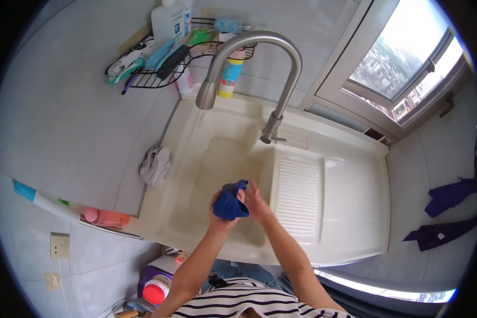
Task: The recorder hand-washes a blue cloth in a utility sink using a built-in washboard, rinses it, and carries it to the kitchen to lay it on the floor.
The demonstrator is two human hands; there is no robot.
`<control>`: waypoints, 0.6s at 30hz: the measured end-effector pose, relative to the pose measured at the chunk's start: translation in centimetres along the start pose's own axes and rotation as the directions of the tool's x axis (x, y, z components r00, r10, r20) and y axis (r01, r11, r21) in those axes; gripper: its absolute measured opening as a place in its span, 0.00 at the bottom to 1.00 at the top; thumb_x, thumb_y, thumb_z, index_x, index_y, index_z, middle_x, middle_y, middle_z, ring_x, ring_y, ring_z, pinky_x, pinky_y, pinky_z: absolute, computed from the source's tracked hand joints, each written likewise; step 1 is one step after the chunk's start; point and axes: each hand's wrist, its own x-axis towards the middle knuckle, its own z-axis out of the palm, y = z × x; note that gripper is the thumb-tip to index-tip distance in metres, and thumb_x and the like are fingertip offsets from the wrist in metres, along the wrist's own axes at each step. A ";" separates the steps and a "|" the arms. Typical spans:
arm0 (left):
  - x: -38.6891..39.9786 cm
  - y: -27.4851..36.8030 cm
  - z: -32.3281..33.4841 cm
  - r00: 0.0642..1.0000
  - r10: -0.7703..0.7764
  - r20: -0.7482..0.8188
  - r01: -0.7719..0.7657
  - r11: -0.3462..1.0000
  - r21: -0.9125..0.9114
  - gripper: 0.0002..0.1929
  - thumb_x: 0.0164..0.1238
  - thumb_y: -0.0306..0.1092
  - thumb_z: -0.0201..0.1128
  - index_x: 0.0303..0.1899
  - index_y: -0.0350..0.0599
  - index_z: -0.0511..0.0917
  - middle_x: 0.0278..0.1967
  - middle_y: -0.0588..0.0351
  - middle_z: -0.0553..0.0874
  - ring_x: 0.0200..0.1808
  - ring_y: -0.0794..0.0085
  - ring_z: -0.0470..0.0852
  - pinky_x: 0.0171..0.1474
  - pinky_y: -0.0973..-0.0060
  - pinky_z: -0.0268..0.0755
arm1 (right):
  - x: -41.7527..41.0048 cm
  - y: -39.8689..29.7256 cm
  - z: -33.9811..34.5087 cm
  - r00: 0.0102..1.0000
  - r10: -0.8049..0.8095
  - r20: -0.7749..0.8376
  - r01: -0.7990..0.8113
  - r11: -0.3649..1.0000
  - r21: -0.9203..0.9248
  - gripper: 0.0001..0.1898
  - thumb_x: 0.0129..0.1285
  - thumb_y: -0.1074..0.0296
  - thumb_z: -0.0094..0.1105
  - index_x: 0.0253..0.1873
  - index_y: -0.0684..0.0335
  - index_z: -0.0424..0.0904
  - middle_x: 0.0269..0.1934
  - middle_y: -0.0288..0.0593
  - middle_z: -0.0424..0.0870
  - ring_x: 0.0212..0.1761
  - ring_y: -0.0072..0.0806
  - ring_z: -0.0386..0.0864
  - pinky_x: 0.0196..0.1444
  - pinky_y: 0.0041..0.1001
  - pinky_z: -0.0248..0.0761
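A crumpled dark blue cloth [231,202] is gathered in my left hand [222,223], above the basin of a cream-coloured laundry sink [222,159]. Beside the cloth's right edge is my right hand [259,207], its visible fingers pointing up and apart with nothing seen in them. Part of that hand's inner side is hidden, so light contact with the cloth cannot be ruled out. Shallow water seems to cover the basin floor. A ribbed washboard [298,196] is moulded into the sink just right of my hands.
A tall curved steel faucet [258,37] arches over the basin's back. At the left rim lies a bunched grey-white cloth [156,165]. Brushes and bottles crowd a black wire corner rack [163,81]. A yellow-and-blue container [230,77] stands behind the sink. Purple cloths [449,198] hang at right.
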 end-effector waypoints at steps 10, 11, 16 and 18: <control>0.2 3.9 -4.0 0.985 0.063 -0.162 0.066 0.726 0.685 0.23 0.52 0.36 0.62 0.49 0.38 0.67 0.37 0.52 0.75 0.36 0.69 0.77 0.40 0.75 0.73 | 3.5 -1.8 3.3 0.959 0.285 -0.012 -0.277 0.923 -0.268 0.11 0.52 0.61 0.64 0.34 0.58 0.74 0.31 0.37 0.75 0.38 0.25 0.73 0.40 0.29 0.69; 0.4 5.0 -3.7 0.939 0.128 -0.320 0.219 0.494 0.841 0.21 0.50 0.35 0.63 0.46 0.38 0.69 0.33 0.53 0.76 0.33 0.70 0.78 0.37 0.75 0.73 | 3.7 -1.6 3.0 0.957 0.290 -0.009 -0.281 0.922 -0.267 0.11 0.52 0.61 0.64 0.34 0.58 0.74 0.31 0.37 0.75 0.38 0.25 0.73 0.40 0.29 0.69; 0.5 4.8 -0.9 0.967 0.248 -0.066 0.206 -0.597 0.775 0.24 0.38 0.33 0.68 0.42 0.36 0.73 0.31 0.53 0.80 0.32 0.68 0.81 0.34 0.72 0.73 | 4.1 -2.9 4.6 0.862 0.486 0.143 -0.345 0.771 -0.536 0.16 0.50 0.63 0.66 0.43 0.56 0.73 0.44 0.39 0.71 0.43 0.27 0.72 0.36 0.24 0.72; 0.2 6.0 -1.7 0.948 0.290 0.129 0.167 -0.803 0.573 0.24 0.39 0.33 0.67 0.43 0.37 0.72 0.32 0.52 0.81 0.33 0.68 0.81 0.35 0.72 0.73 | 3.0 -4.5 6.7 0.848 0.517 0.112 -0.358 0.717 -0.599 0.17 0.51 0.61 0.66 0.44 0.55 0.72 0.46 0.39 0.69 0.45 0.28 0.71 0.38 0.25 0.73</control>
